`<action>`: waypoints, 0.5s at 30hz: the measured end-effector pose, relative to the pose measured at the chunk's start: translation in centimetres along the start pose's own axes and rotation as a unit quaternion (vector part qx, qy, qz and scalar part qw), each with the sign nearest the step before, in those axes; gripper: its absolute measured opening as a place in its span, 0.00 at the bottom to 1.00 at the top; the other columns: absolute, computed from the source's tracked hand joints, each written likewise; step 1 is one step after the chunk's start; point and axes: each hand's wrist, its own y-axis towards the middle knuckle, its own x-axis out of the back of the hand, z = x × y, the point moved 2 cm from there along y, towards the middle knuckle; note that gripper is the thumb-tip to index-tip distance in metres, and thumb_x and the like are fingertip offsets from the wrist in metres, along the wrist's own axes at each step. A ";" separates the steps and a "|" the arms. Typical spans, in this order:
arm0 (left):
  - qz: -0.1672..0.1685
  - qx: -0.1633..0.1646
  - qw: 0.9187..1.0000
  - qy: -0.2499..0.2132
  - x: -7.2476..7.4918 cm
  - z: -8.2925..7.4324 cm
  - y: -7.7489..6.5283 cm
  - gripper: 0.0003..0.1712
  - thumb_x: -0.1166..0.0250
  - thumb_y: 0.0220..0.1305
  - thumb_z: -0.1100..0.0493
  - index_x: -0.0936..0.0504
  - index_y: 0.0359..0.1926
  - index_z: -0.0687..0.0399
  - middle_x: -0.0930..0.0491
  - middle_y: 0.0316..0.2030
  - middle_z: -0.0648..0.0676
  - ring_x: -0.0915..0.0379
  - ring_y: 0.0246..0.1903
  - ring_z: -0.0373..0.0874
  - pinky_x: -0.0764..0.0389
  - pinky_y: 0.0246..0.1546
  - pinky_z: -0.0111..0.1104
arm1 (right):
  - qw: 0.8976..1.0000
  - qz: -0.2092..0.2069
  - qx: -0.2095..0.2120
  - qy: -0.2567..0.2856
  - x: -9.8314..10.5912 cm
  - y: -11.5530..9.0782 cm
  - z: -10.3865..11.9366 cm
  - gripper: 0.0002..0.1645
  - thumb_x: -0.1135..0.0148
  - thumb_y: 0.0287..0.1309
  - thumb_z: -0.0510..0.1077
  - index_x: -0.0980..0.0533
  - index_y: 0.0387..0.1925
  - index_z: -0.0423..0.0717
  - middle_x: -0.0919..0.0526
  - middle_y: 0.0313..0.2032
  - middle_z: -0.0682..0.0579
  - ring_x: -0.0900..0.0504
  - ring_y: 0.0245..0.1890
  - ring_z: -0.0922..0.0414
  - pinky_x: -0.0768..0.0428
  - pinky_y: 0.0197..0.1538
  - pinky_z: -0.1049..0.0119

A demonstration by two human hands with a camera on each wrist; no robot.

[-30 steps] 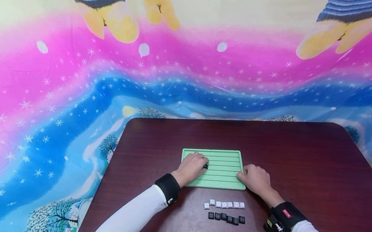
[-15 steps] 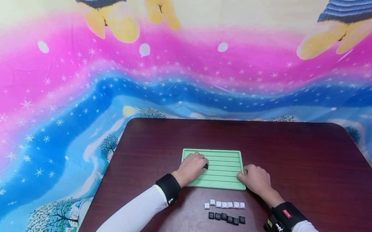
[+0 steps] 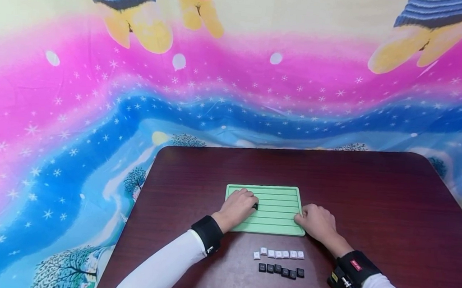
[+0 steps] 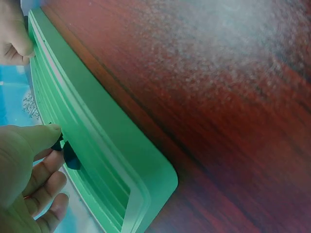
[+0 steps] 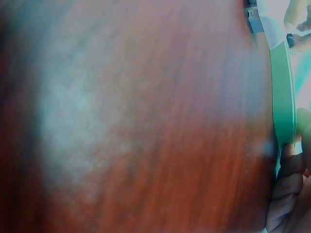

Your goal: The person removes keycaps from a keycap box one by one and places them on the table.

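The green ridged tray (image 3: 277, 214) lies on the table with my left hand (image 3: 239, 208) over its left half. Between thumb and index finger that hand pinches a small black keycap (image 4: 58, 144), close over the tray's grooves. Beside it, a second black keycap (image 4: 71, 156) sits in a groove in the left wrist view. My right hand (image 3: 319, 222) grips the tray's right edge, thumb on the rim and the other fingers curled on the outer side. In the head view, the left hand hides most of the black keycaps.
On the near side of the tray is a row of several white keycaps (image 3: 279, 254). Nearer still lies an uneven row of several black keycaps (image 3: 284, 272). The dark red-brown table (image 3: 392, 211) reaches back to a printed cloth (image 3: 235, 90).
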 end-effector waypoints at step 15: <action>-0.037 -0.025 0.999 -0.002 0.5 -0.9 -0.7 0.10 0.37 0.57 0.49 0.16 0.39 0.44 0.20 0.35 0.43 0.29 0.36 0.38 0.27 0.36 0.30 | 1.000 0.001 -0.002 -0.004 -0.2 0.1 -0.1 0.21 0.44 0.44 0.46 0.45 0.09 0.53 0.49 0.10 0.61 0.52 0.13 0.60 0.52 0.18 0.67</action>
